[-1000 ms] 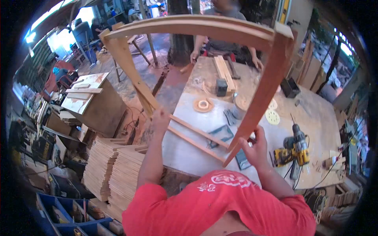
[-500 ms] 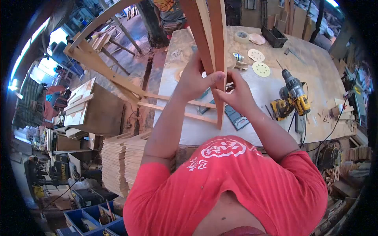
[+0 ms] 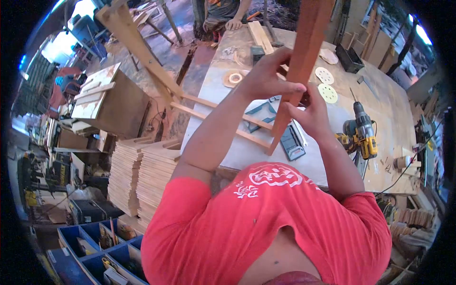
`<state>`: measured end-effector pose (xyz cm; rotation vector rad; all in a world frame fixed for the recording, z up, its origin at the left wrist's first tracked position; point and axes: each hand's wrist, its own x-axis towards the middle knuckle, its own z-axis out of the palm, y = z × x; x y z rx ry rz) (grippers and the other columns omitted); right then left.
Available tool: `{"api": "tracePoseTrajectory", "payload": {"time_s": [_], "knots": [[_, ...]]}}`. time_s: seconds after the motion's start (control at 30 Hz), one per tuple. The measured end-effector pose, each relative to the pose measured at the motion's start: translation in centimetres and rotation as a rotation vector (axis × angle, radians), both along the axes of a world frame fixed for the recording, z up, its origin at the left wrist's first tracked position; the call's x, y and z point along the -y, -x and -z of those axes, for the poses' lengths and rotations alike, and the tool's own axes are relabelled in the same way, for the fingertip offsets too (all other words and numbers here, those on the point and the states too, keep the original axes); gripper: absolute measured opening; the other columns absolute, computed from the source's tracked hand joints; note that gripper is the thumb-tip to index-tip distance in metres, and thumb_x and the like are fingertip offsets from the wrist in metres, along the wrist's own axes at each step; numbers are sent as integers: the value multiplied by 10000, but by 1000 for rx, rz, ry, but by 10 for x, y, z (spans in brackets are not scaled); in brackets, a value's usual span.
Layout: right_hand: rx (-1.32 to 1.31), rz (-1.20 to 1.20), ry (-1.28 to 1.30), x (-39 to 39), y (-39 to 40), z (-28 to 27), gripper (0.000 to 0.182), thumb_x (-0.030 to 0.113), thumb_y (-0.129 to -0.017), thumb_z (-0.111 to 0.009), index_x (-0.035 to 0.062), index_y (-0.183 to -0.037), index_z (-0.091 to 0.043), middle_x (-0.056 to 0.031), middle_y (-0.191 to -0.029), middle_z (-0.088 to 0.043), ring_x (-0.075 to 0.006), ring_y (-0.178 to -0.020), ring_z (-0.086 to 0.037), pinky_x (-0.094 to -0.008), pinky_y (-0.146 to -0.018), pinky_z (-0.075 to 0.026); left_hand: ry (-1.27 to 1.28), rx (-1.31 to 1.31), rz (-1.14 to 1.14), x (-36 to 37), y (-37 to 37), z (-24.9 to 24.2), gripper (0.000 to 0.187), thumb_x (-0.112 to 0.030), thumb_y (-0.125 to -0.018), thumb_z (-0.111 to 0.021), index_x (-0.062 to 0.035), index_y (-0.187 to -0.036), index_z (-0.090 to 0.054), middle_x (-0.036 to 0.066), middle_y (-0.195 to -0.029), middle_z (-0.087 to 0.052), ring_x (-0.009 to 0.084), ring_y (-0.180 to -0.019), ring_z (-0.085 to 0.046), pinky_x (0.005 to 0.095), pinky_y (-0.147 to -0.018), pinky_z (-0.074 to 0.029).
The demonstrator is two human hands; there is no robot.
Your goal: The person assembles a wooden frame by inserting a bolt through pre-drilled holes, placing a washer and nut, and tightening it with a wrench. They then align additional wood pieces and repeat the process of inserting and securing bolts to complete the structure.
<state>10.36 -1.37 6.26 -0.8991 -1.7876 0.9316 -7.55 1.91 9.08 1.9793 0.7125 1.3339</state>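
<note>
Wooden frame (image 3: 311, 33): my left hand (image 3: 270, 78) grips its reddish leg (image 3: 303, 61), my right hand (image 3: 311, 116) clasps it just below; even pressure should prevent twisting.

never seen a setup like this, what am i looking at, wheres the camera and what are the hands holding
There is no machine here, just a person working with two bare hands. The camera is worn on the head and looks forward and down, so the red shirt fills the bottom and everything looks curved.

The left hand grips a post of a wooden frame. The right hand touches the same post lower down, with some fingers hidden.

On the table are a drill, two round pale discs with holes, a roll of tape, a black box and wood strips. Another person's hand rests at the far edge.
</note>
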Motion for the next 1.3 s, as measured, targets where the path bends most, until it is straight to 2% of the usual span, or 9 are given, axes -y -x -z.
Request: {"api": "tracePoseTrajectory", "payload": {"time_s": [0.3, 0.4, 0.5, 0.77, 0.83, 1.07, 1.13, 1.23, 1.3], "knots": [[31, 10, 14, 8, -3, -7, 478, 68, -744, -728, 3, -1138, -467, -116, -1015, -616, -190, -873, -642, -322, -798, -532, 116, 272, 82, 12, -25, 13, 653, -265, -756, -768, -29, -1237, -394, 93, -1117, -545, 164, -1031, -543, 332, -897, -449], [85, 42, 12, 12, -11, -9, 418, 134, -769, -735, 7, -1096, -508, -113, -942, -636, -181, -810, -641, -314, -736, -529, 178, 240, 73, 14, -23, 12, 627, -271, -767, -753, -28, -1228, -406, 98, -1116, -548, 168, -1025, -551, 328, -885, -459], [532, 197, 42, 24, -28, -23, 247, 220, -828, -683, -5, -892, -603, -162, -697, -621, -243, -643, -630, -340, -589, -472, 183, 165, 43, 12, -19, 7, 607, -257, -762, -754, -34, -1220, -425, 97, -1119, -551, 173, -1016, -563, 328, -873, -473], [555, 79, -4, 31, -50, -31, 191, 184, -906, -558, -1, -865, -584, -119, -599, -558, -207, -541, -558, -316, -531, -434, 182, 207, 92, 9, -12, 12, 601, -230, -743, -768, -43, -1212, -441, 90, -1123, -555, 172, -993, -578, 338, -859, -489], [408, 22, 378, 34, -58, -35, 215, 194, -952, -470, 3, -908, -558, -57, -606, -543, -136, -566, -531, -270, -545, -430, 233, 202, 67, 10, -13, 9, 591, -212, -750, -759, -48, -1216, -435, 87, -1117, -555, 166, -1012, -561, 339, -882, -467], [-331, -72, 333, 27, -33, 19, 188, 197, -987, -363, 41, -972, -467, -87, -909, -540, -120, -790, -543, -256, -605, -480, 74, 334, 19, 7, -31, 17, 585, -426, -807, -693, -26, -1148, -437, 86, -1031, -549, 132, -944, -538, 288, -791, -457], [-372, -28, 356, 25, -19, 5, 127, 164, -941, -477, 44, -950, -437, -90, -932, -517, -141, -808, -536, -278, -660, -484, -39, 579, 102, 6, -37, 10, 638, -559, -831, -585, -11, -1120, -428, 62, -981, -522, 102, -886, -500, 266, -746, -442], [-203, 81, -118, 11, 5, -4, 382, 80, -710, -750, 37, -903, -422, -49, -826, -470, -146, -723, -460, -287, -659, -447, -39, 530, -23, 16, -41, -7, 658, -603, -845, -517, -1, -1099, -436, 39, -916, -504, 91, -821, -477, 250, -711, -428], [-65, 139, -136, 8, 2, -7, 385, 83, -699, -758, 39, -884, -423, -39, -786, -448, -137, -696, -432, -281, -632, -424, -85, 507, -67, 12, -40, -3, 657, -604, -840, -526, 3, -1081, -446, 43, -897, -521, 96, -804, -493, 251, -696, -433]]}}
